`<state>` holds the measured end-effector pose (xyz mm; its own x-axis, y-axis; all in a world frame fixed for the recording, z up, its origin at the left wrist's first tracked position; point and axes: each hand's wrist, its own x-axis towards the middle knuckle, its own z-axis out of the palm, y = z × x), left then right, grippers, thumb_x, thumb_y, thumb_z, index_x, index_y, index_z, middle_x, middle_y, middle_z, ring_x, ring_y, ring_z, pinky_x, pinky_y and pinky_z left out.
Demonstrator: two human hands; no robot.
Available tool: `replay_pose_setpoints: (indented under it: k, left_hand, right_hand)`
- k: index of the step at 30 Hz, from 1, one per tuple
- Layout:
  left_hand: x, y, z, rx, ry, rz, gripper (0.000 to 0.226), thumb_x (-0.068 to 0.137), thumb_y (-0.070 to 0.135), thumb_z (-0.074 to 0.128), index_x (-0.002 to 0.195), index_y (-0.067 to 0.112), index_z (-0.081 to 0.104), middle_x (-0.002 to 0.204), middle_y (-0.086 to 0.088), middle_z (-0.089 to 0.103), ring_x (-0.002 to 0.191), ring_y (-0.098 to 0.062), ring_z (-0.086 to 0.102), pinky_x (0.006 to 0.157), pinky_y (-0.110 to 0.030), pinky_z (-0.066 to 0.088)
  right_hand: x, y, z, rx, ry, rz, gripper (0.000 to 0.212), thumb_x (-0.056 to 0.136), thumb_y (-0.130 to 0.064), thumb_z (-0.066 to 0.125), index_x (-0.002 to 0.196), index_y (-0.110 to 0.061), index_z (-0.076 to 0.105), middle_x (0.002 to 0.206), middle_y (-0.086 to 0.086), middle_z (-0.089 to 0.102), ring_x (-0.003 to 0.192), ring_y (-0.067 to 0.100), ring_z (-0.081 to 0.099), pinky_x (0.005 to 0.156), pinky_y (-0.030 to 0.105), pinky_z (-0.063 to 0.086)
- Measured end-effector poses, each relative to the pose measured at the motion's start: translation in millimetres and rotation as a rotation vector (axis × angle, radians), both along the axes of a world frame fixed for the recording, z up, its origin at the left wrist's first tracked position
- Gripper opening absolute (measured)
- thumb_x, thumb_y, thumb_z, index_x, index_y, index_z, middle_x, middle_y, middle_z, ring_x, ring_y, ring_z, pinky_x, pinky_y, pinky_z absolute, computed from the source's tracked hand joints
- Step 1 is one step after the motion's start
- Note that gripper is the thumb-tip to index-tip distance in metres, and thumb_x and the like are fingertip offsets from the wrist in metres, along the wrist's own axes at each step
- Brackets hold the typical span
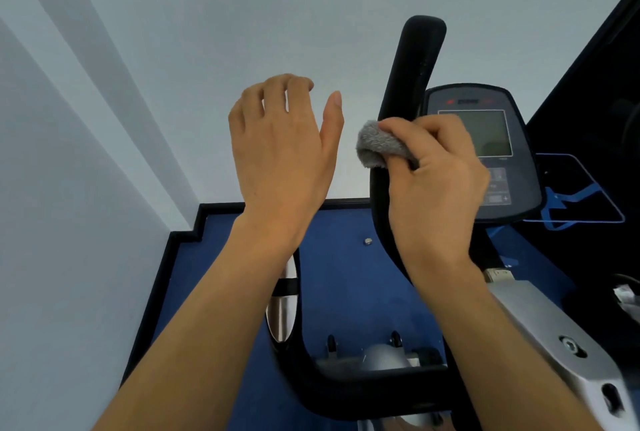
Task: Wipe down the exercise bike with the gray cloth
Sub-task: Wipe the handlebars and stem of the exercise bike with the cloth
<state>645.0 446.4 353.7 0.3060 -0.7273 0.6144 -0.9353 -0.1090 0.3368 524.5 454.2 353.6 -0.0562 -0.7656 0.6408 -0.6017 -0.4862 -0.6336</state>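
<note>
The exercise bike's black upright handlebar (417, 63) rises in the middle right, with its console (485, 140) just behind to the right. My right hand (436, 188) grips the gray cloth (375, 145) and wraps it round the handlebar about halfway up. My left hand (280, 143) hovers in the air to the left of the bar, fingers loosely curled, thumb up, holding nothing. The bike's lower black bar (346, 385) and silver frame (540, 323) show below my forearms.
A pale wall fills the left and top. Blue floor matting (346, 275) with a black border lies under the bike. A dark panel with a blue outlined shape (581, 188) stands at the right. A silver grip section (282, 313) sits under my left forearm.
</note>
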Motion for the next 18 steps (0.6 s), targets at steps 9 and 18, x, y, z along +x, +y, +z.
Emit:
replay_pose_setpoints:
  k: [9, 18]
  left_hand:
    - [1.5, -8.9, 7.8, 0.125, -0.056, 0.047, 0.056, 0.098, 0.048, 0.021, 0.12, 0.009, 0.055, 0.123, -0.013, 0.058, 0.12, -0.032, 0.045, 0.109, -0.047, 0.025]
    - [-1.1, -8.1, 4.8, 0.015, -0.055, 0.028, 0.052, 0.098, 0.043, 0.025, 0.103, 0.009, 0.064, 0.103, -0.011, 0.067, 0.101, -0.032, 0.056, 0.086, -0.043, 0.04]
  right_hand:
    - [-13.4, -17.8, 43.5, -0.249, -0.1, -0.055, 0.018, 0.081, -0.011, 0.066, 0.099, -0.015, 0.069, 0.093, -0.004, 0.05, 0.078, 0.0, 0.051, 0.071, 0.008, 0.044]
    - [-5.2, -19.3, 17.4, -0.252, 0.018, -0.014, 0.022, 0.082, -0.001, 0.061, 0.103, -0.007, 0.068, 0.092, 0.003, 0.054, 0.085, 0.02, 0.053, 0.071, 0.017, 0.043]
